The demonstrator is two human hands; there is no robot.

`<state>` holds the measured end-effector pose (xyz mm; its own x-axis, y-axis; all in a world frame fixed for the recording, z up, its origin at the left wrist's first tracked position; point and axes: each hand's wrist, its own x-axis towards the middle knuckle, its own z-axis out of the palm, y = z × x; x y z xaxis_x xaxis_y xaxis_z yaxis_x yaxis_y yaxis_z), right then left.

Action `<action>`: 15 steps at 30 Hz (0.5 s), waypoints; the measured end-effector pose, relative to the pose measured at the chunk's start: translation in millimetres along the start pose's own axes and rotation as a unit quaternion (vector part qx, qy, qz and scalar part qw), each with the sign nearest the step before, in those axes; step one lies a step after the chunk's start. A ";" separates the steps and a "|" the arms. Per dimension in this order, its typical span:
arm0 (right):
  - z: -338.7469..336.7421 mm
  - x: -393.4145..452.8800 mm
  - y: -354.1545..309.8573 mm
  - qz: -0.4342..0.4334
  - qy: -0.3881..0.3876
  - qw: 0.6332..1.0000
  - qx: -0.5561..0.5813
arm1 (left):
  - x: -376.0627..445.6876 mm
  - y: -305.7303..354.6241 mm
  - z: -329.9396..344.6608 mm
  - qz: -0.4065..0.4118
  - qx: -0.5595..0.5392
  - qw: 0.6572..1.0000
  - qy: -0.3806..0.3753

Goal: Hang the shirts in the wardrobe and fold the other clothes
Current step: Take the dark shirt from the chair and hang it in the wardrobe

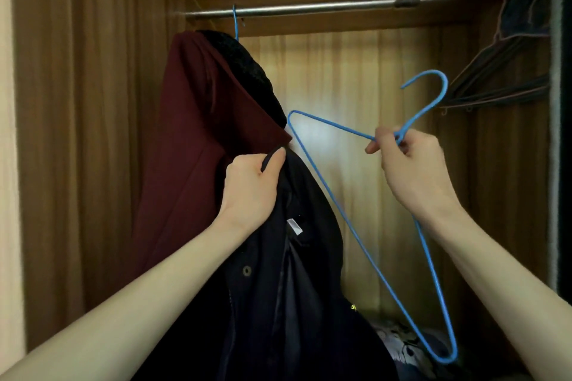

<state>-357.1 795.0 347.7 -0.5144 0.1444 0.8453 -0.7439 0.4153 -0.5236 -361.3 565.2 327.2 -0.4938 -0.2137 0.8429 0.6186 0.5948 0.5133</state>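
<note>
Shirt-hanging step: dark shirt (278,272) raised before the wardrobe, blue hanger (365,250) not yet inside it.
Left hand (252,187) grips the shirt's collar; right hand (411,170) pinches the hanger's neck, hanger tilted beside the shirt. Next move likely calls for threading the hanger's arm into the collar, then hooking onto the rail (309,8). Maroon garment (198,133) hangs just left; spare hangers (507,71) crowd the rail's right end.
</note>
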 end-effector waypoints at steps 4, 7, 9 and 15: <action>-23.1 -35.4 -8.7 -0.051 -0.056 0.996 0.052 | -12.3 0.5 -13.6 -0.008 -0.004 1.000 -0.016; -46.1 -56.8 -21.6 -0.076 -0.074 0.992 0.067 | -17.7 4.0 -30.2 -0.024 -0.016 0.999 -0.043; -63.1 -68.5 -31.6 -0.069 -0.084 0.990 0.091 | -20.1 5.9 -41.9 -0.046 -0.020 0.997 -0.067; -91.1 -117.2 -69.4 0.032 -0.140 0.974 0.175 | -32.9 14.1 -77.6 -0.064 -0.034 0.988 -0.136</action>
<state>-206.3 831.1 294.6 -0.6234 -0.1108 0.7740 -0.7818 0.0743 -0.6191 -288.9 520.5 319.2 -0.7108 -0.0631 0.7006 0.5751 0.5213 0.6305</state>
